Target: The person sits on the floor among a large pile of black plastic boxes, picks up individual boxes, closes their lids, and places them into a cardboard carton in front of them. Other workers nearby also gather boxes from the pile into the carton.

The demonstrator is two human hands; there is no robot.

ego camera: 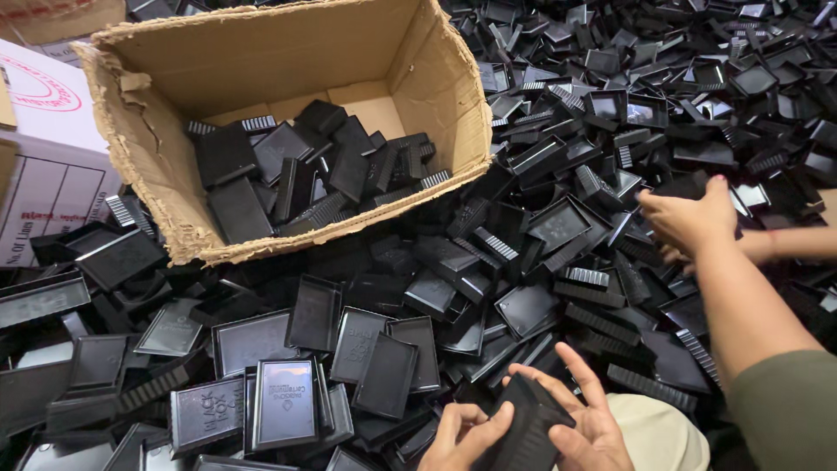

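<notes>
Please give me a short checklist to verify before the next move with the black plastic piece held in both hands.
1. Both hands on the black piece: left hand and right hand grip it: ok.
2. Piece intact: cannot tell, partly covered.
3. Cardboard box open and reachable: ok.
4. Room in the box: ok, partly filled.
5. Box sound: not ok, front rim torn.
6. Other person's hands apart from the box: ok.
</notes>
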